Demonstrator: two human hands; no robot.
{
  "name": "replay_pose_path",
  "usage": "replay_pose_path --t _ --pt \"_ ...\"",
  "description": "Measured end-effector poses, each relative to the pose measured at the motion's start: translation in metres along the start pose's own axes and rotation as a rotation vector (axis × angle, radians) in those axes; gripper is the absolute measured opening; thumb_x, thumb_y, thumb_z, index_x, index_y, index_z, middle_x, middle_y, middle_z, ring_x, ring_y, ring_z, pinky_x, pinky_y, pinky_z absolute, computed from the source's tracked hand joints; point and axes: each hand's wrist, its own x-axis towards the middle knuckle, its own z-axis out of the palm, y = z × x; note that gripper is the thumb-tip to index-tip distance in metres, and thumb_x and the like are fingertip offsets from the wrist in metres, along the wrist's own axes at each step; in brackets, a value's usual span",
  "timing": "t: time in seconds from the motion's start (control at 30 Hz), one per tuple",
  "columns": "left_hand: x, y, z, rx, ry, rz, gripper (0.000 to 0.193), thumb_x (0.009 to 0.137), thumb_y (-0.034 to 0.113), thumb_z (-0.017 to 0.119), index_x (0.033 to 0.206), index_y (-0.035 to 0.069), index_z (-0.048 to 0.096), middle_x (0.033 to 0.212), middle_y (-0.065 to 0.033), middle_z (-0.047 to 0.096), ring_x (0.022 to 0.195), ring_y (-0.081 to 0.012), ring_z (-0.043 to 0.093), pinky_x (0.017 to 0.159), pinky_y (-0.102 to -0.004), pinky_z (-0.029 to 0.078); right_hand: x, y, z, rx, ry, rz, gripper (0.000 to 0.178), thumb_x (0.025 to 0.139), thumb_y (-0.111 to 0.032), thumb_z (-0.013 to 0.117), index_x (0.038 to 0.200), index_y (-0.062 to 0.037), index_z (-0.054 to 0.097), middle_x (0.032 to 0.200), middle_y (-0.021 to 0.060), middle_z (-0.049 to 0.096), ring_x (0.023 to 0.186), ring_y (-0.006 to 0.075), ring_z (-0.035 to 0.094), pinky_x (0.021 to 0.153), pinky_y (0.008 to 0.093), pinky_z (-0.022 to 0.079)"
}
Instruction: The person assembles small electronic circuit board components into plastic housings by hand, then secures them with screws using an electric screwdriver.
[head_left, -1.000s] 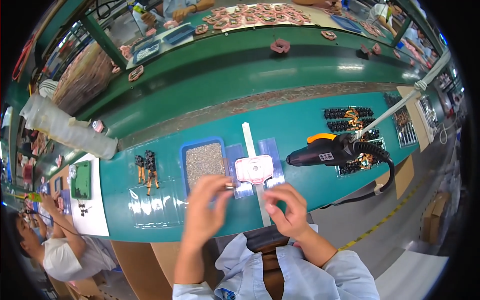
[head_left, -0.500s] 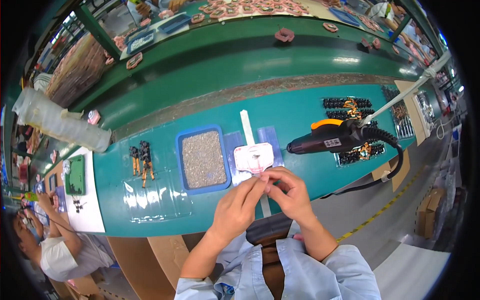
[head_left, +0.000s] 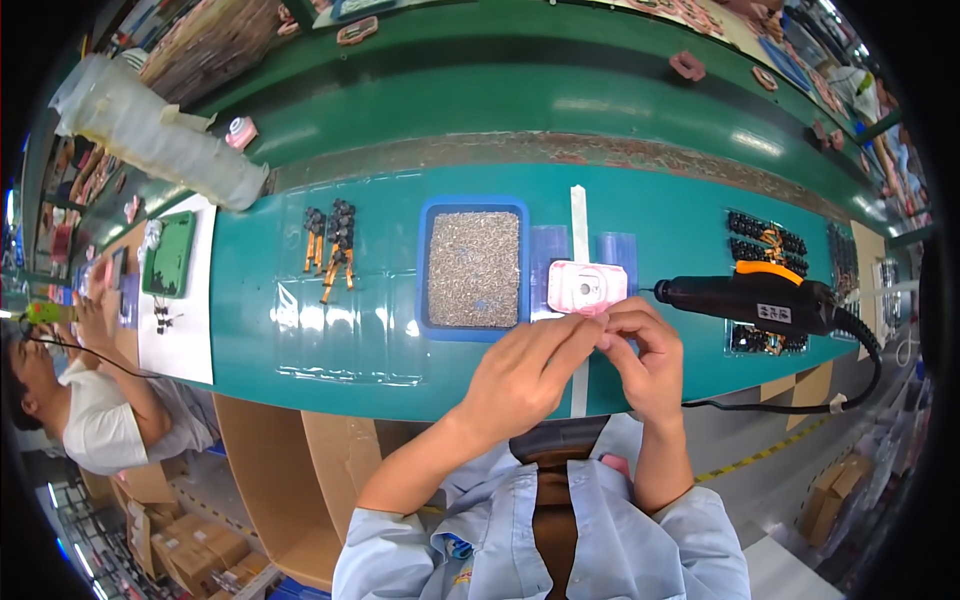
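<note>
My left hand and my right hand come together with pinched fingertips at the near edge of a pink-and-white plastic housing. Whatever is between the fingertips is too small or covered to make out. The housing lies over a white tape strip, between two bluish film pieces, and has a round grey detail in its middle. Just right of it rests an electric screwdriver, dark with an orange lever, its tip pointing toward the housing. To the left stands a blue tray of small metal screws.
Black parts with orange flat cables lie on a clear plastic tray at left. More fill trays at right. A translucent roll leans at far left. A co-worker sits left, beside a green tray.
The view has shifted, so the bench appears farther right and higher. My hands stay pinched together at the housing's near edge, with the right fingers curled slightly differently.
</note>
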Motion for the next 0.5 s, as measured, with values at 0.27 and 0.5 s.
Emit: replay_pose_path --t 0.27,0.5 --pt "0.027 -0.077 -0.027 0.276 -0.403 -0.429 0.022 0.071 -0.002 0.065 0.092 0.004 0.064 0.09 -0.0074 0.059 0.069 -0.0278 0.058 0.064 -0.0353 0.046 0.026 -0.021 -0.001 -0.496 0.073 -0.211 0.01 0.073 0.005 0.063 0.082 0.0001 0.064 0.091 0.0072 0.06 0.078 0.02 0.053 0.07 0.0256 0.044" --pt "0.022 -0.079 -0.012 0.131 -0.406 -0.421 0.012 0.071 -0.002 0.064 0.082 0.003 0.061 0.083 -0.0061 0.054 0.067 -0.0255 0.057 0.062 -0.0348 0.047 0.047 0.006 -0.005 -0.794 0.059 -0.289 0.01 0.072 0.005 0.063 0.081 0.0002 0.063 0.105 0.0088 0.058 0.087 0.0215 0.05 0.071 0.0281 0.043"
